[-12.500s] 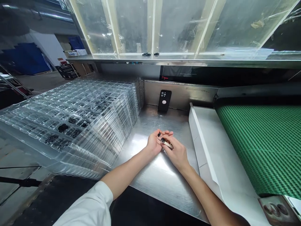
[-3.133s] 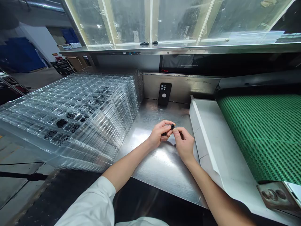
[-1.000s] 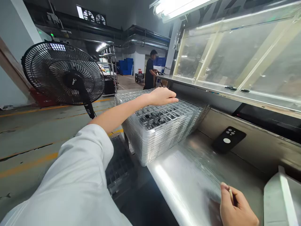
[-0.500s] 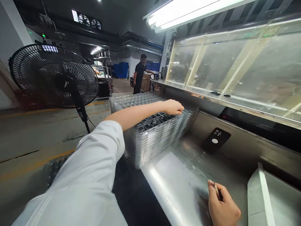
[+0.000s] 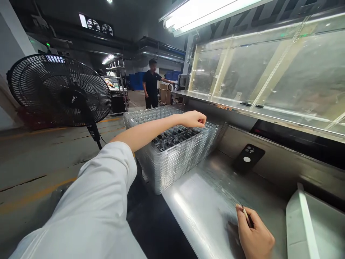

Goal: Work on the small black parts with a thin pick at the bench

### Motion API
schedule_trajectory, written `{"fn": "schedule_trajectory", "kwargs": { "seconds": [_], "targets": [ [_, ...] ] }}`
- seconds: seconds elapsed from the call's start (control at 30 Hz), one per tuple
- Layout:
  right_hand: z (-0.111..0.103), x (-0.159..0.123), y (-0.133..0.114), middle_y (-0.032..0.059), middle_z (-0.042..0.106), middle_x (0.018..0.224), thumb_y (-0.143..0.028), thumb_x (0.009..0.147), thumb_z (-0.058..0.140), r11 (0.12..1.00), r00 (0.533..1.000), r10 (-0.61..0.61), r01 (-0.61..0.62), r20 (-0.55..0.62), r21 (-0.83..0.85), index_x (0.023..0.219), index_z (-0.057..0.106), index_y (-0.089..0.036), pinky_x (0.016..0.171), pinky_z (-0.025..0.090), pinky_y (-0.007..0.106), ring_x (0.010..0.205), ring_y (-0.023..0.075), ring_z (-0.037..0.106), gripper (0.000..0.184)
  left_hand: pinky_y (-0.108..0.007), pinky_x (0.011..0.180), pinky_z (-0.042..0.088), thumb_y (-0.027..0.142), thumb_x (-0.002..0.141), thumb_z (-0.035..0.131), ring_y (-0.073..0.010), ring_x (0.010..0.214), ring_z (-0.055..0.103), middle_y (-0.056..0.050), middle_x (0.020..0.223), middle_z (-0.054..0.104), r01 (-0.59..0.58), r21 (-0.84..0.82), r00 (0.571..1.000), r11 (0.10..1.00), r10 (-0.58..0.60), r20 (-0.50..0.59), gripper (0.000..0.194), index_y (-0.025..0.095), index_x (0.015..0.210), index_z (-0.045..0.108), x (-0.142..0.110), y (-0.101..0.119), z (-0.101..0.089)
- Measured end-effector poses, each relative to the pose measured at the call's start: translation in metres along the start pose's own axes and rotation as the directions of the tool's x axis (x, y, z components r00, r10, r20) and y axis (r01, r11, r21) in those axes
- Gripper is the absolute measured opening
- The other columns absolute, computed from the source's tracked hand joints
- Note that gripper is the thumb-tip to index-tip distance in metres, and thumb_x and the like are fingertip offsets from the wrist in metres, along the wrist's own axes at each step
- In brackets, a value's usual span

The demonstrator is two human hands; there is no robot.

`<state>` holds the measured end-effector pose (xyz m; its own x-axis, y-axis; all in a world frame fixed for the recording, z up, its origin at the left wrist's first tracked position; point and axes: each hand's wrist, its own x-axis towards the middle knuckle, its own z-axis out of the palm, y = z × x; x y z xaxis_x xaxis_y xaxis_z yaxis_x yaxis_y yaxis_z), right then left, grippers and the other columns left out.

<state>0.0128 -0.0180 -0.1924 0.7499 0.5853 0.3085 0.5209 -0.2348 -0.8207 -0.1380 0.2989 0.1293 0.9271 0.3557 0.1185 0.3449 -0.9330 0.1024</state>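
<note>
My left hand [image 5: 194, 119] is stretched out above a tall stack of clear plastic trays [image 5: 181, 168], near the top tray's far right side. Its fingers are curled in, and whatever may be inside them is hidden. Small black parts [image 5: 172, 139] fill several compartments of the top tray, below my forearm. Low on the right, my right hand [image 5: 257, 235] is closed around a thin stick-like tool [image 5: 245, 214], pale along one side and dark along the other. That hand hovers over or rests on the metal worktop [image 5: 195, 201]; I cannot tell which.
A black phone or phone case [image 5: 248, 159] leans by the back panel. At the right stands a white bin [image 5: 299, 223]. A shelf with clear panels [image 5: 248, 72] runs above, under a tube light. On the left is a floor fan [image 5: 61, 91]; a person [image 5: 151, 84] stands beyond the trays.
My left hand has drawn slightly left, with its fingers curled further in. My right hand keeps the thin tool, almost still. The person behind has turned and shifted left.
</note>
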Motion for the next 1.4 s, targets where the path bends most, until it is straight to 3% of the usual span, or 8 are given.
{"fn": "schedule_trajectory", "kwargs": {
  "seconds": [0.2, 0.43, 0.73, 0.97, 1.17, 1.4],
  "targets": [
    [0.002, 0.000, 0.003, 0.0000, 0.053, 0.062, -0.080, 0.082, 0.051, 1.000, 1.000, -0.019, 0.019, -0.009, -0.007, 0.079, 0.067, -0.025, 0.062, 0.040, 0.031, 0.059, 0.0203, 0.050, 0.057, -0.026, 0.072, 0.041, 0.029, 0.078, 0.068, -0.0141, 0.078, 0.061, -0.004, 0.088, 0.074, 0.028, 0.006, 0.988, 1.000, -0.028, 0.154, 0.022, 0.016, 0.091, 0.079, -0.012, -0.005, -0.012],
    [0.005, 0.001, 0.010, -0.0004, 0.055, 0.064, -0.081, 0.086, 0.048, 0.998, 0.998, -0.046, 0.047, 0.035, -0.034, 0.083, 0.067, -0.024, 0.063, 0.041, 0.028, 0.062, 0.0184, 0.051, 0.061, -0.026, 0.074, 0.044, 0.030, 0.078, 0.065, -0.0160, 0.085, 0.066, -0.004, 0.095, 0.079, 0.099, 0.068, 0.944, 0.993, -0.115, 0.310, 0.022, 0.019, 0.088, 0.081, -0.008, -0.004, -0.009],
    [0.003, 0.000, 0.004, -0.0014, 0.054, 0.064, -0.080, 0.084, 0.050, 0.999, 0.997, -0.044, 0.044, 0.062, -0.004, 0.082, 0.068, -0.024, 0.064, 0.041, 0.028, 0.061, 0.0182, 0.051, 0.059, -0.027, 0.069, 0.042, 0.040, 0.074, 0.070, -0.0159, 0.078, 0.063, -0.005, 0.086, 0.077, 0.175, -0.104, 0.947, 0.979, -0.138, 0.292, 0.030, 0.016, 0.089, 0.080, -0.010, -0.014, -0.009],
    [0.005, -0.001, 0.004, -0.0015, 0.053, 0.064, -0.079, 0.085, 0.050, 0.996, 0.994, -0.091, 0.092, 0.057, -0.005, 0.081, 0.067, -0.024, 0.062, 0.040, 0.028, 0.060, 0.0178, 0.051, 0.058, -0.028, 0.064, 0.039, 0.044, 0.074, 0.074, -0.0134, 0.068, 0.056, -0.002, 0.075, 0.070, 0.154, -0.100, 0.975, 0.983, -0.135, 0.179, 0.029, 0.016, 0.080, 0.075, -0.016, -0.017, -0.009],
    [0.004, -0.002, -0.002, -0.0013, 0.051, 0.061, -0.079, 0.084, 0.050, 0.997, 0.994, -0.082, 0.082, 0.077, -0.001, 0.079, 0.067, -0.024, 0.061, 0.039, 0.028, 0.058, 0.0177, 0.049, 0.059, -0.028, 0.070, 0.042, 0.039, 0.082, 0.070, -0.0177, 0.085, 0.066, -0.003, 0.091, 0.076, 0.165, 0.128, 0.986, 0.978, -0.168, 0.017, 0.022, 0.019, 0.088, 0.076, -0.008, -0.007, -0.016],
    [0.001, -0.002, -0.003, -0.0010, 0.054, 0.063, -0.076, 0.083, 0.051, 0.996, 0.990, -0.086, 0.087, 0.112, 0.003, 0.079, 0.067, -0.024, 0.062, 0.041, 0.028, 0.059, 0.0178, 0.051, 0.055, -0.030, 0.079, 0.045, 0.034, 0.090, 0.062, -0.0206, 0.099, 0.069, -0.003, 0.113, 0.078, 0.124, 0.355, 0.985, 0.927, -0.158, 0.069, 0.025, 0.025, 0.109, 0.076, -0.008, 0.005, -0.003]
  ]
}}
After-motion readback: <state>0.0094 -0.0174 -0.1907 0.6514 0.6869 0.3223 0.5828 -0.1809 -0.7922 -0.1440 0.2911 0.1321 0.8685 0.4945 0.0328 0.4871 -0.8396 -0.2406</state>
